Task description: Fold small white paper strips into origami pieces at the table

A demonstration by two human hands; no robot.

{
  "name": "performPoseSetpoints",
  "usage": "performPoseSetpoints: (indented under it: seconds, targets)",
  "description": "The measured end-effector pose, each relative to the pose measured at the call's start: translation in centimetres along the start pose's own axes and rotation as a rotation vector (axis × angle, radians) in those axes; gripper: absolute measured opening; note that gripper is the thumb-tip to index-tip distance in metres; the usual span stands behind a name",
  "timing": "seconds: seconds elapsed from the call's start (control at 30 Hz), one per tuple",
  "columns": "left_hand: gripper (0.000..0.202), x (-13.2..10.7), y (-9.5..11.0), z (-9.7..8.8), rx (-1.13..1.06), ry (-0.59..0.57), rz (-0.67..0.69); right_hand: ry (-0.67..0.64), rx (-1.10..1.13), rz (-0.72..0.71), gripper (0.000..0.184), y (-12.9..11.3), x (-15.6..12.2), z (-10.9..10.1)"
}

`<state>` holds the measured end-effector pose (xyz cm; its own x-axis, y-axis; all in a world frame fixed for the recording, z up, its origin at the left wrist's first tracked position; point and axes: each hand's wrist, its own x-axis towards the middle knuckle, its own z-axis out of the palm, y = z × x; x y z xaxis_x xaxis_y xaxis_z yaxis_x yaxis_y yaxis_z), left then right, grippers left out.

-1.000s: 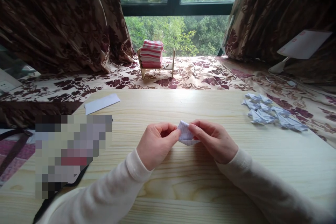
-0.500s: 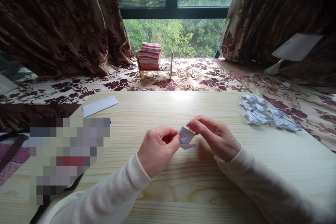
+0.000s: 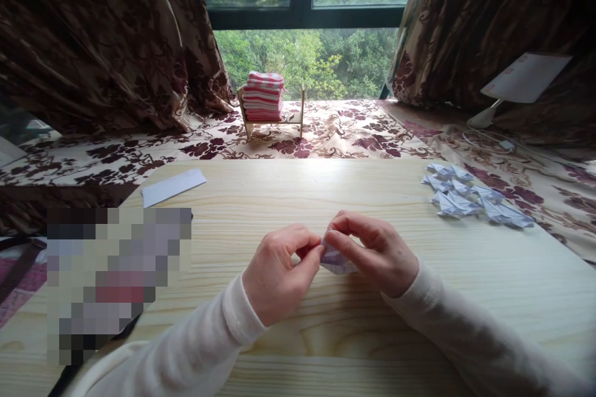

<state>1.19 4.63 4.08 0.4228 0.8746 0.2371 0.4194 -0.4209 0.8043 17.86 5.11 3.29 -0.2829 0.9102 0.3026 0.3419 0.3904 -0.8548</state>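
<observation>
A small piece of folded paper [image 3: 338,262], pale with faint lines, is held just above the wooden table [image 3: 288,335]. My left hand [image 3: 282,273] pinches its left corner between thumb and index finger. My right hand [image 3: 375,251] has its thumb and forefinger closed at the paper's upper edge, close to the left fingertips. Those fingers hide much of the paper's top and right side.
Several folded paper pieces [image 3: 456,201] lie together at the table's right. A white paper strip [image 3: 174,187] rests at the far left, behind a pixelated area [image 3: 121,279]. Beyond the table stand a small rack of folded striped cloths [image 3: 263,97] and a lamp [image 3: 526,77].
My right hand has moved left and in, its fingertips now meeting the paper's top beside my left fingers. The paper has tilted and is more covered. The view has shifted slightly.
</observation>
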Motion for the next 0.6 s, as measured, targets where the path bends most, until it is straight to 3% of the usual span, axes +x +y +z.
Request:
performPoseSetpoints:
  seconds: [0.2, 0.37, 0.5, 0.6]
  targets:
    - [0.022, 0.0, 0.5, -0.1, -0.071, -0.058, -0.062, 0.029, -0.038, -0.005, 0.023, -0.6, -0.2, 0.1]
    - [0.021, 0.4, 0.4, -0.4, -0.23, -0.067, -0.222, 0.042, 0.15, 0.182, 0.035, 0.2, 0.1, 0.6]
    - [0.017, 0.7, -0.3, -0.4, -0.393, 0.047, -0.4, 0.046, 0.179, 0.202, 0.046, 0.7, 0.3, 0.0]
    - [0.018, 0.9, -0.6, -0.5, -0.445, 0.133, -0.453, 0.013, 0.14, 0.183, 0.039, 0.8, 0.1, -0.3]
